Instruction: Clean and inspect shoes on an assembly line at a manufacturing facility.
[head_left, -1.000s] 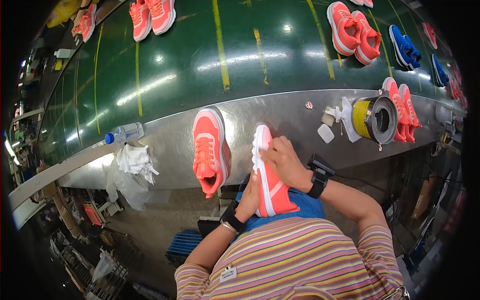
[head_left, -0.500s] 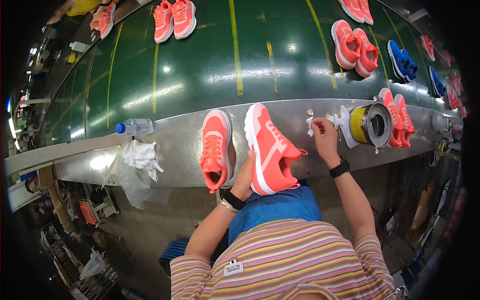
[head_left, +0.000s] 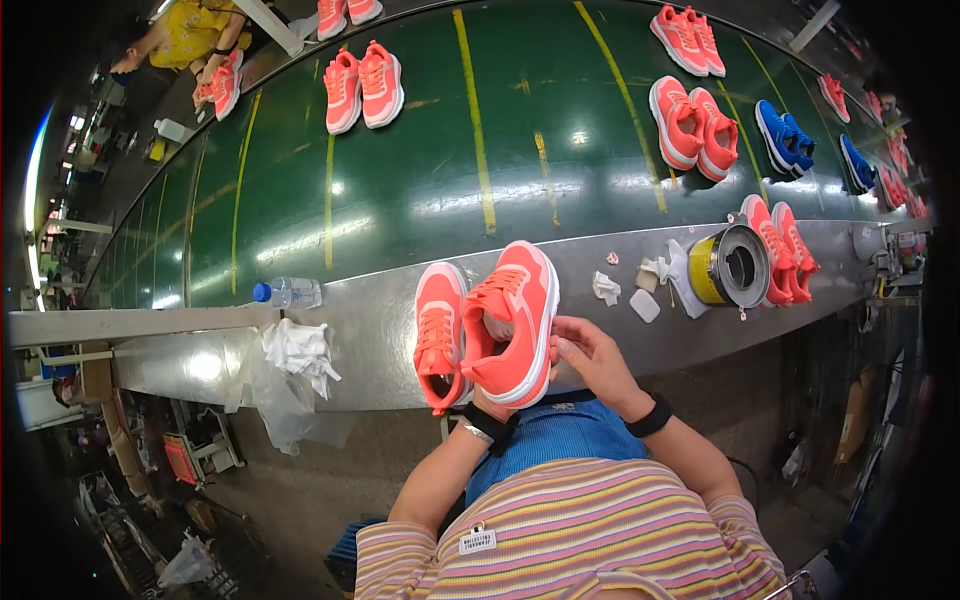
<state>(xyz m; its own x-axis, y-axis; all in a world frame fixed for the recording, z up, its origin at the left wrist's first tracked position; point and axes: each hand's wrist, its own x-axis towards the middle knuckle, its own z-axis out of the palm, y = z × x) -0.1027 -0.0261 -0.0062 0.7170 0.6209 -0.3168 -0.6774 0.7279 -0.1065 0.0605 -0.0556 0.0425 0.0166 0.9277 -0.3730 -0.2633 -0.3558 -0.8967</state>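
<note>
Just above the steel ledge I hold a coral sneaker [head_left: 515,330] with a white sole, tilted so its opening faces me. My left hand [head_left: 492,404] is closed under its heel, with most of the fingers hidden by the shoe. Beside the outer sole is my right hand [head_left: 597,366], its fingers partly bent and apart, the tips at or against the sole edge. I see nothing held in it. The matching coral sneaker [head_left: 438,325] rests on the ledge to the left, partly overlapped by the one I hold.
A crumpled white scrap [head_left: 605,288], a white pad [head_left: 645,306] and an open yellow-labelled can [head_left: 738,264] are on the ledge at right. At left lie a bottle [head_left: 290,293] and white cloths [head_left: 300,350]. Several shoes sit on the green belt [head_left: 400,190]; a co-worker [head_left: 205,40] handles one.
My right hand has left the white scrap on the ledge and come back to the held sneaker. That sneaker has been turned, its opening now facing me and its sole to the right.
</note>
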